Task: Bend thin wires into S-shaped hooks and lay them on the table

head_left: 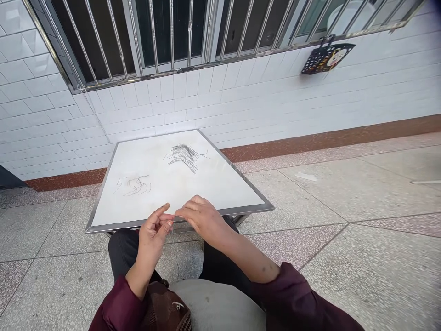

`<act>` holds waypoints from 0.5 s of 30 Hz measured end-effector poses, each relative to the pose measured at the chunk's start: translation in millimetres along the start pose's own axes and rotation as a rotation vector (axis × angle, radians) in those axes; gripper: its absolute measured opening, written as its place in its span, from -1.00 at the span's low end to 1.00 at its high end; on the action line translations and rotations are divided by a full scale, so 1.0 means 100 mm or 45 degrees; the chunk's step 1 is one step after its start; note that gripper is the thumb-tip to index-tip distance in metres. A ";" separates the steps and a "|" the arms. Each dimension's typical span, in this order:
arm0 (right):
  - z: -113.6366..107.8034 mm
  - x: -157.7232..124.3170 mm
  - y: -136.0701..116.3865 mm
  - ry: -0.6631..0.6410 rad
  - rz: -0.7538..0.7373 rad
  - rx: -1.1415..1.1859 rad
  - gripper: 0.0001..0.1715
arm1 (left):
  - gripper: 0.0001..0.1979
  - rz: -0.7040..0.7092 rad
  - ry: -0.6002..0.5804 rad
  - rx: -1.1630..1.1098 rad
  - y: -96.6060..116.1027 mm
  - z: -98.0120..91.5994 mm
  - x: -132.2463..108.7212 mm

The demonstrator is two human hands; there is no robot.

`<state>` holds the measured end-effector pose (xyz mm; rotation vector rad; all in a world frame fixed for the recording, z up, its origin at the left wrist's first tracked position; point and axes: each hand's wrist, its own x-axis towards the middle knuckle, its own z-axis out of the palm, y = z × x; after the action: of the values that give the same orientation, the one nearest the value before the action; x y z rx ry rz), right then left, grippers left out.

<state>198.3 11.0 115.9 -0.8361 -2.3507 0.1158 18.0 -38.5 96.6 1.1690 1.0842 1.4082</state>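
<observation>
Low white bench (220, 188) against the tiled wall (275, 105). On its far side lies a big fan of dark strands (182, 157); nearer left is a small curled cluster (135, 185), the two kept well apart. Over the near rim, left hand (154, 234) and right hand (200, 218) meet fingertip to fingertip, both pinched narrow. It looks like a grip for something hair-fine, too thin to make out.
</observation>
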 end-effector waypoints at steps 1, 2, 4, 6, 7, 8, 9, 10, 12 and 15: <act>0.00 0.00 0.00 -0.006 0.001 -0.012 -0.81 | -0.55 -0.010 0.005 -0.018 -0.01 0.01 0.01; 0.00 0.00 0.00 -0.013 0.002 -0.025 -0.81 | -0.55 -0.021 0.010 -0.032 -0.02 0.01 0.01; 0.01 0.00 0.00 -0.028 0.009 -0.049 -0.82 | -0.54 -0.048 0.025 -0.041 -0.03 0.03 0.02; 0.03 0.00 -0.02 -0.032 0.019 -0.059 -0.82 | -0.53 -0.077 0.046 -0.027 -0.04 0.04 0.03; 0.05 0.00 -0.03 -0.028 0.022 -0.054 -0.83 | -0.53 -0.085 0.059 -0.017 -0.04 0.04 0.03; 0.06 0.00 -0.03 -0.023 0.022 -0.038 -0.84 | -0.53 -0.088 0.069 -0.007 -0.04 0.04 0.04; 0.08 0.01 -0.03 -0.018 0.018 -0.012 -0.85 | -0.54 -0.084 0.078 0.000 -0.05 0.04 0.04; 0.09 0.01 -0.02 -0.009 0.017 0.020 -0.85 | -0.55 -0.077 0.085 0.002 -0.05 0.03 0.05; 0.10 0.00 0.05 0.017 0.031 0.065 -0.84 | -0.58 -0.069 0.100 -0.005 -0.06 0.00 0.06; 0.07 -0.02 0.22 0.096 0.094 0.050 -0.82 | -0.59 -0.083 0.135 -0.010 -0.08 -0.04 0.08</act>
<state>207.2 28.3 102.7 -0.8931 -2.2412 0.1580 14.7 -29.3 89.0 1.0539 1.1795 1.4354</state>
